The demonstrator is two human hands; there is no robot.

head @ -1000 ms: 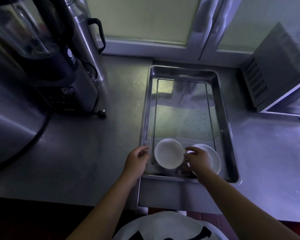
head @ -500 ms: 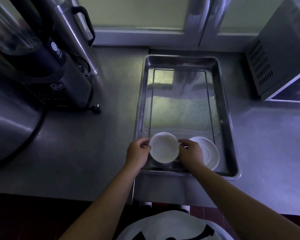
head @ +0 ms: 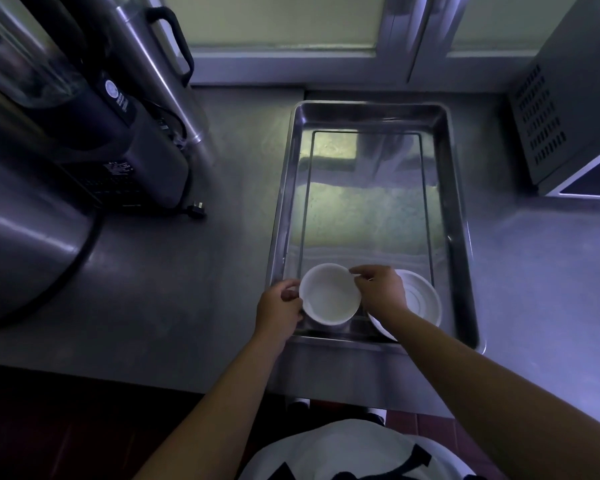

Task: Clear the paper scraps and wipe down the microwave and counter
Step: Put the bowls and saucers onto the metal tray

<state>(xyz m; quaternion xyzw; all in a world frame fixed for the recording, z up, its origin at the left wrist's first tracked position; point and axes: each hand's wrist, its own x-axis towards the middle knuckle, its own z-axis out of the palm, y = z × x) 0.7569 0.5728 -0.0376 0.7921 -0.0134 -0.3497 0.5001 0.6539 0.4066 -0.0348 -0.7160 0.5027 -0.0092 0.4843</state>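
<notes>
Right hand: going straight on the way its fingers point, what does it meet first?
The white bowl: the right hand points left, fingertips apparently pinching its far rim. Beyond the bowl sits the left hand, though depth is unclear.

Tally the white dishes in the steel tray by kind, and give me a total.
Bowl: 1, held at its rim by the left hand and the right hand
Shallow dish: 1, lying in the tray, partly hidden by the right hand
Total: 2
</notes>
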